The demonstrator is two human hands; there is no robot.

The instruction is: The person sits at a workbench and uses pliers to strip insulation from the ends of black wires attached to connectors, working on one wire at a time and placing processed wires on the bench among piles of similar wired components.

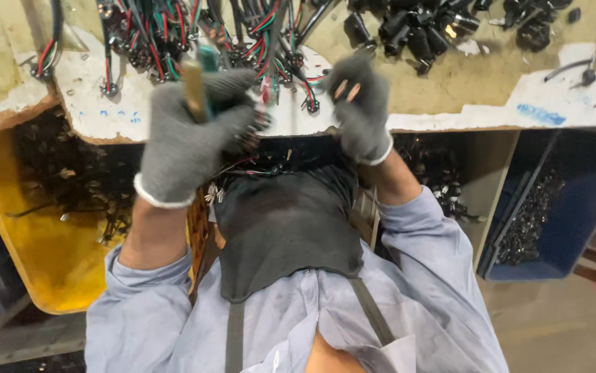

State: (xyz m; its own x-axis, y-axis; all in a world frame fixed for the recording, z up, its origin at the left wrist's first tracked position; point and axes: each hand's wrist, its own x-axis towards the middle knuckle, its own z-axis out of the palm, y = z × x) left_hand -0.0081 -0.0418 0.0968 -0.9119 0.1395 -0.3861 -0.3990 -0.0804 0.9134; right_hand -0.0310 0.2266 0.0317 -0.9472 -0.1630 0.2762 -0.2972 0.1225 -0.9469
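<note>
My left hand (187,135), in a grey knit glove, is closed around a tool with a tan and teal handle (200,77) at the workbench edge. My right hand (358,103), also gloved with worn fingertips, pinches wires of a bundle of red, green and black wires (270,38) lying on the bench. Both hands are blurred by motion. A dark apron (287,221) over a light grey shirt hangs below them.
The worn bench top (450,90) carries a pile of black connectors (422,27) at the back right. Under it stand a yellow bin (49,255) with dark scraps on the left and a blue bin (574,200) with black parts on the right.
</note>
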